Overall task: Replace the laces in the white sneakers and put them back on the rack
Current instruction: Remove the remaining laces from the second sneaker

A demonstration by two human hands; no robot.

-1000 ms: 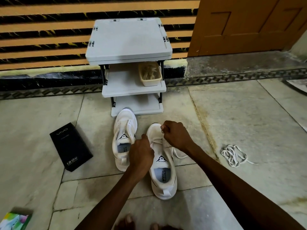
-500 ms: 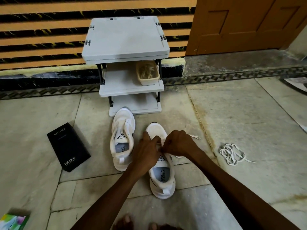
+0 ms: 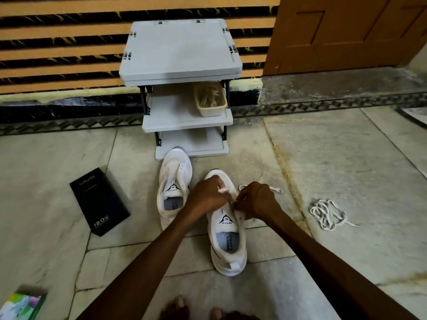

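Observation:
Two white sneakers stand on the floor before the grey rack (image 3: 182, 54). The left sneaker (image 3: 173, 185) has no lace that I can see. Over the laces of the right sneaker (image 3: 227, 241) both hands work close together. My left hand (image 3: 209, 195) pinches a white lace end. My right hand (image 3: 256, 200) grips the lace (image 3: 275, 188) at the shoe's right side; a loop trails on the floor behind it. A loose bundle of white lace (image 3: 327, 214) lies on the floor to the right.
A beige basket (image 3: 210, 100) of laces sits on the rack's middle shelf. A black box (image 3: 99, 200) lies on the floor at left, a colourful box (image 3: 20, 306) at the bottom left corner. My toes (image 3: 182, 306) show at the bottom edge. A wooden door (image 3: 346, 31) stands back right.
My hands, apart and pulling the lace a second ago, have come together over the right sneaker's eyelets. A loop of lace now lies on the floor right of the shoe.

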